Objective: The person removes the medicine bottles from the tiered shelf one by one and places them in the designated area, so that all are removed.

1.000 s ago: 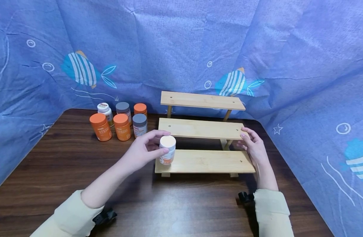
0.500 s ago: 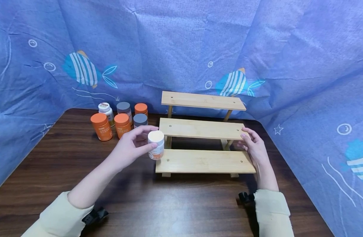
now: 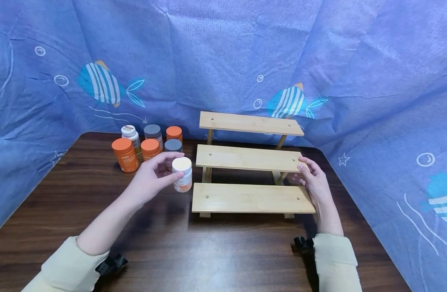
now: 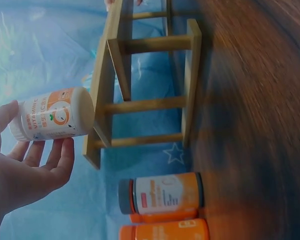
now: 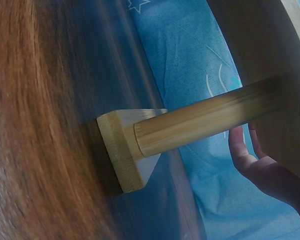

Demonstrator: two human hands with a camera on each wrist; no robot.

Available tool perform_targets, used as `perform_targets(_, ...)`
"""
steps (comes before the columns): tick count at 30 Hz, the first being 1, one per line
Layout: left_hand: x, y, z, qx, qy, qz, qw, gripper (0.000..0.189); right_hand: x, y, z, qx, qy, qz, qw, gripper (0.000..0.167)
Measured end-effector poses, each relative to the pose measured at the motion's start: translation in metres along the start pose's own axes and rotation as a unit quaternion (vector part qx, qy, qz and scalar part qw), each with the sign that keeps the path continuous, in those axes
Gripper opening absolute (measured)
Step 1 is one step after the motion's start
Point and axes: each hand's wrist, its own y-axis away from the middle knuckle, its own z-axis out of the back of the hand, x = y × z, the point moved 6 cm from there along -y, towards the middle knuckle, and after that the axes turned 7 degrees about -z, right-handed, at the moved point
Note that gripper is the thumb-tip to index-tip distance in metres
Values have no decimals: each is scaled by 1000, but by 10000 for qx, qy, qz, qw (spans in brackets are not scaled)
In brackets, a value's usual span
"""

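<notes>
My left hand (image 3: 152,176) holds a white vitamin C bottle (image 3: 182,175) between thumb and fingers, just left of a three-tier wooden display rack (image 3: 252,198). In the left wrist view the bottle (image 4: 50,115) shows an orange-and-white label and is raised above the tabletop. On the other side, my right hand (image 3: 312,180) grips the right end of the rack's middle shelf. In the right wrist view a round post and foot of the rack (image 5: 205,120) stand in front, with the fingers of my right hand (image 5: 265,172) at the board's edge.
Several bottles stand grouped at the back left of the dark wood table (image 3: 216,255): orange-capped ones (image 3: 125,156), grey-capped ones (image 3: 152,133) and a white one (image 3: 131,136). A blue fish-print cloth (image 3: 223,61) hangs behind and around the table.
My left hand has carried the vitamin C bottle leftward, from over the bottom shelf to beside the rack's left end. The right hand stays on the rack.
</notes>
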Motion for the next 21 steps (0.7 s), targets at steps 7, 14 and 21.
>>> perform_targets(7,17,-4,9,-139,-139,171,9997,51,0,0,1,18,-66,0,10000,29)
perform_targets(14,29,-7,11,-174,-210,195,9994,53,-1,-1,1,67,-56,27,10000,29)
perform_targets(21,43,-10,10,-172,-298,227,9992,53,-1,-1,1,68,-62,20,10000,29)
